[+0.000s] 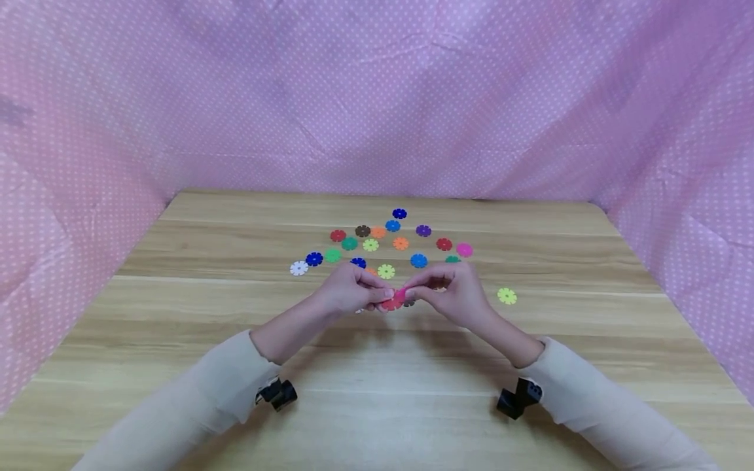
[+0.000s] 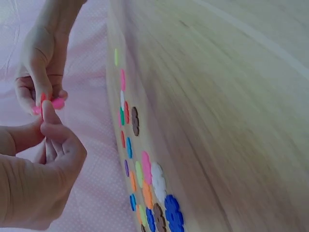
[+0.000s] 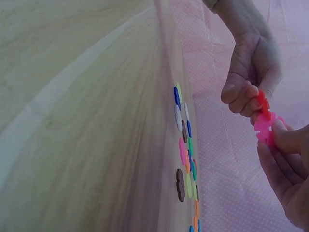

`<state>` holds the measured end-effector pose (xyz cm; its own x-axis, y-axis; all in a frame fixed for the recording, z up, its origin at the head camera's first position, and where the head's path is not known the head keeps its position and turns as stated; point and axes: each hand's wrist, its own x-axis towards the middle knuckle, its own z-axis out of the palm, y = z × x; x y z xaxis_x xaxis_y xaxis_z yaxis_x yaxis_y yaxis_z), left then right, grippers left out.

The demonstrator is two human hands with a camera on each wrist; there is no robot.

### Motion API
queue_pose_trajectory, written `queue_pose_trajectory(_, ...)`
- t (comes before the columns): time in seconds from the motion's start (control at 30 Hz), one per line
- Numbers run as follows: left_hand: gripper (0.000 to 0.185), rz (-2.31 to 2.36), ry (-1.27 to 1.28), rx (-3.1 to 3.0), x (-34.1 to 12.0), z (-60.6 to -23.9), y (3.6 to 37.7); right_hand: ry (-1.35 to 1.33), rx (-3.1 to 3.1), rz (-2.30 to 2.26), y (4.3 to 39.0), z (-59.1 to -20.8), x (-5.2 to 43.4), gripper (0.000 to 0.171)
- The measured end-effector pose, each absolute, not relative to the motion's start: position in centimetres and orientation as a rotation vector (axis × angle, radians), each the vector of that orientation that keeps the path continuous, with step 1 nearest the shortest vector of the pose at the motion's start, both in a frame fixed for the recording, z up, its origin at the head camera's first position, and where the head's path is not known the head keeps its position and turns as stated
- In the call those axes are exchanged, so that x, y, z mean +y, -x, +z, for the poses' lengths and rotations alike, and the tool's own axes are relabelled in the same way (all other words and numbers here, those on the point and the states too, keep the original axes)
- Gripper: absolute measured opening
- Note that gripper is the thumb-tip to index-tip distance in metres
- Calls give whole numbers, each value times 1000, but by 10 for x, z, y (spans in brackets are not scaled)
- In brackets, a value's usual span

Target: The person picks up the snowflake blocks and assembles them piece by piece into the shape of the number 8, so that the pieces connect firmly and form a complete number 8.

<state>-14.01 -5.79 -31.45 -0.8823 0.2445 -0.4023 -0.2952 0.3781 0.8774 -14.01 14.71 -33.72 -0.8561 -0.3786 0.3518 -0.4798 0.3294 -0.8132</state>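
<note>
While both hands meet above the middle of the wooden table [image 1: 177, 366], each one pinches a small notched disc, and the two discs are held edge to edge so that their slots can face each other. The left hand [image 1: 347, 291] has thumb and forefinger pressed together on the red disc [image 1: 389, 303], and the right hand [image 1: 453, 294] is clamped in the same way on the pink disc [image 1: 400, 296]. In the right wrist view the red disc [image 3: 263, 102] stands almost at a right angle to the pink disc [image 3: 265, 128], and they touch at the rim; whether one slot already sits in the other I cannot tell. The pair is lifted a little off the table, just in front of the person.

These pieces look like thin hard plastic, flat and round, with cuts around the edge (like little flowers). Many more of them lie loose behind the hands in several colours, for example a white disc [image 1: 298, 268] on the left and a yellow-green disc [image 1: 506, 296] apart on the right. The table has a pale, smooth wood grain. A pink cloth with white dots [image 1: 377, 98] hangs around it, soft and a bit wrinkled.
</note>
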Motion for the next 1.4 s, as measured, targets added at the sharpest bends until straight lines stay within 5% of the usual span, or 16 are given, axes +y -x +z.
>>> queue_pose_trajectory(0.2,18,1582,88,2118,-60,-314,143,-740,-2509,1578,146,-337,145,12)
queue_pose_trajectory(0.63,22,1481,-16,1989,-73,-321,141,-1176,-2583,1639,158,-331,150,14)
queue_pose_trajectory(1.4,20,1524,101,2073,-90,-329,141,-1032,-3108,922,186,-356,144,27)
